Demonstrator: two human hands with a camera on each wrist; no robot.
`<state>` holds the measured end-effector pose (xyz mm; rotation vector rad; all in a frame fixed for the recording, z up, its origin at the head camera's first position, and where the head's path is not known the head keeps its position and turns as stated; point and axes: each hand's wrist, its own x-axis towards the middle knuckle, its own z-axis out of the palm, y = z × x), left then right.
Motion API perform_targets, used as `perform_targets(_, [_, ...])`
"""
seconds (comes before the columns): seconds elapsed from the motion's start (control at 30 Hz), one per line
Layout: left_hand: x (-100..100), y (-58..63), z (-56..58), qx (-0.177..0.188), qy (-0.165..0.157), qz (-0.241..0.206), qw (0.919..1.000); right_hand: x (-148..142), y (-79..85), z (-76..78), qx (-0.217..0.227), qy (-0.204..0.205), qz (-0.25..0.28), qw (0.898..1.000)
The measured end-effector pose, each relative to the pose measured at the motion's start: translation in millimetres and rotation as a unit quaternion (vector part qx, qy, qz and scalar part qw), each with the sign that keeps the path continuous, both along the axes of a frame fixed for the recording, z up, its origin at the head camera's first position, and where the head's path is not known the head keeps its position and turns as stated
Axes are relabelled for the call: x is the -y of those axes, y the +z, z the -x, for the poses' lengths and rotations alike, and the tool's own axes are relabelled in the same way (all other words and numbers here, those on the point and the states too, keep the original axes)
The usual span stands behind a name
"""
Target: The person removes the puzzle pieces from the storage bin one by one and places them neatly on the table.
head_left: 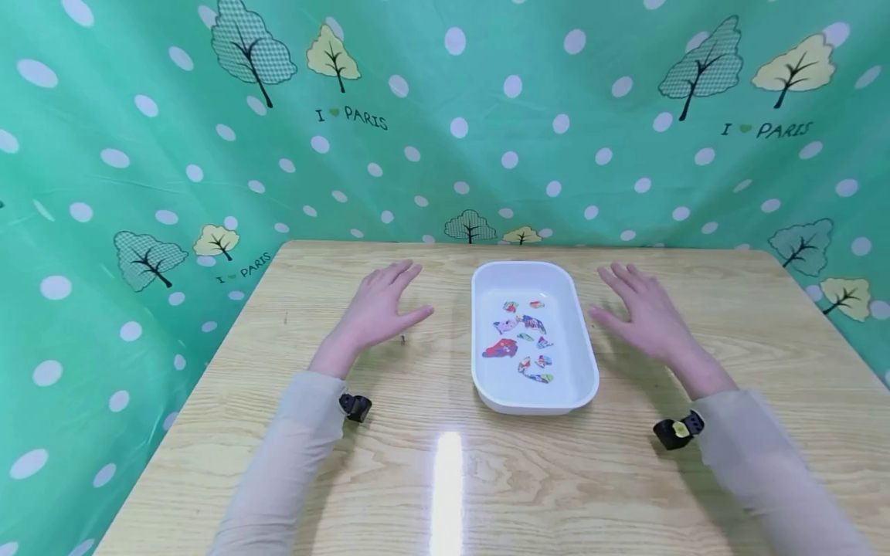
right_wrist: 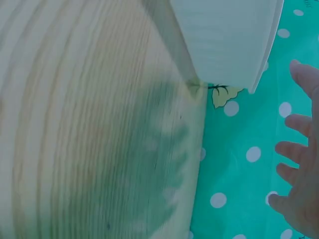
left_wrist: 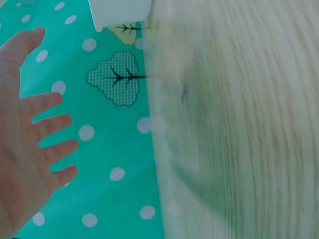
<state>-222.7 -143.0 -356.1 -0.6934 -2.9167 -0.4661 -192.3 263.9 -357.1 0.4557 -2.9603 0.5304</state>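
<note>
Now the left hand [head_left: 378,307] and right hand [head_left: 643,313] are empty, fingers spread, and between them, closer to the right one, a white tub [head_left: 504,388] of colorful bits [head_left: 501,348] sits longways, pointing forward, on the table [head_left: 389,479].

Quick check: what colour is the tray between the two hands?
The tray is plain white; it shows best in the head view.

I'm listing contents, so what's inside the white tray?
The white tray holds several small colourful pieces, including a larger, mostly red one. Whatever is directly beneath them is covered.
</note>
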Motion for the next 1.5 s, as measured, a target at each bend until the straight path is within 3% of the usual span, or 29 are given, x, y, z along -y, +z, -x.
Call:
perform_targets(0.13, [-8.7, 1.4, 1.2, 0.009, -0.001, -0.009, 0.9999, 7.7, 0.6, 1.0, 0.041, -0.006, 0.045, 0.998])
perform_targets(0.33, [-26.3, 0.4, 0.6, 0.024, -0.016, -0.024, 0.9993, 17.4, -1.5, 0.1, 0.102, -0.012, 0.124, 0.987])
perform_targets(0.57, [-51.5, -2.4, -5.6, 0.032, -0.050, -0.078, 0.9952, 24.4, -7.4, -0.8, 0.142, -0.006, 0.175, 0.974])
perform_targets(0.8, [-79.7, 2.6, -9.2, 0.069, -0.075, -0.114, 0.9882, 29.5, -12.7, -1.6, 0.156, -0.013, 0.201, 0.967])
perform_targets(1.1, [-111.4, 3.9, -10.2, 0.103, -0.137, -0.075, 0.9825, 33.7, -15.1, -1.7, 0.164, -0.022, 0.247, 0.955])
perform_targets(1.3, [-129.5, 0.6, -13.2, 0.146, -0.168, -0.048, 0.9738, 34.0, -15.8, -2.3, 0.169, -0.022, 0.250, 0.953])
perform_targets(1.5, [-148.0, -1.6, -17.4, 0.165, -0.209, 0.017, 0.9637, 33.2, -15.7, -3.2, 0.172, -0.025, 0.250, 0.953])
